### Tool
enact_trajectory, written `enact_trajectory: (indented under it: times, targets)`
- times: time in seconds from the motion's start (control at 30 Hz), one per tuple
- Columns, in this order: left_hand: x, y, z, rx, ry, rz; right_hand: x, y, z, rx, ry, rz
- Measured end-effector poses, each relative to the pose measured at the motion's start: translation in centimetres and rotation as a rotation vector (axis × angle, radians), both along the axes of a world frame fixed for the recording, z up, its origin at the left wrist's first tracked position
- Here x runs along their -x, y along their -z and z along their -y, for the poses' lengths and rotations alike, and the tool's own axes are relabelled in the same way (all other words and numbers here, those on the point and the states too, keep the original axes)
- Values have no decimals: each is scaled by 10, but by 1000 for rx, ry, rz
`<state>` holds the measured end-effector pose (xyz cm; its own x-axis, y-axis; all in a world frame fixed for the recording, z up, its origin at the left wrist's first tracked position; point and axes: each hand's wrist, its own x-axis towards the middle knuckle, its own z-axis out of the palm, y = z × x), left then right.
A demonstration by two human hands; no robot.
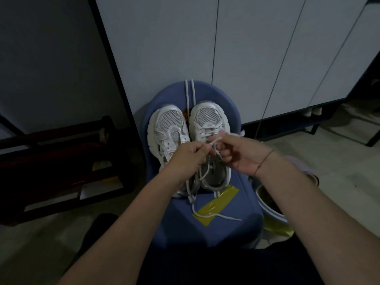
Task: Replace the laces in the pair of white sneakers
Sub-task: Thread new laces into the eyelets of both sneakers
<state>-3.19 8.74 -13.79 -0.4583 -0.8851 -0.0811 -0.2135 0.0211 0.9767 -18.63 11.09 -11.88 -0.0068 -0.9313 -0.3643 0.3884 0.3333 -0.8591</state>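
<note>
A: Okay, sneakers where?
B: Left sneaker [168,128] and right sneaker [207,118] sit side by side on the blue seat [236,202], toes pointing away.
A: Hands?
B: Left hand [186,159] pinches a white lace [214,141] over the right sneaker. Right hand [236,153] is curled round the same lace, just beside.
A: Else?
B: Loose lace [205,215] across yellow tape [218,202]; two strands [190,93] beyond the toes.

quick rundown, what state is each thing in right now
left hand, pinching the lace
right hand, pinching the lace
lace, partly threaded in right sneaker
right sneaker, partly laced
left sneaker, toe-end eyelets empty
loose lace, slack on blue chair
</note>
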Motion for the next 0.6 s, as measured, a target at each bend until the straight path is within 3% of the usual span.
enact_trajectory:
  times: [0.1,0.3,0.53,0.6]
  targets:
    - [3,-1,1,13,0,2,-13,1,0,76,53,-71]
    - [1,-6,2,1,7,-7,48,-8,19,87,460,179]
    - [0,-7,4,-12,4,-8,85,-1,19,77,706,315]
    - [1,-7,6,1,-12,-9,83,-5,14,50,665,273]
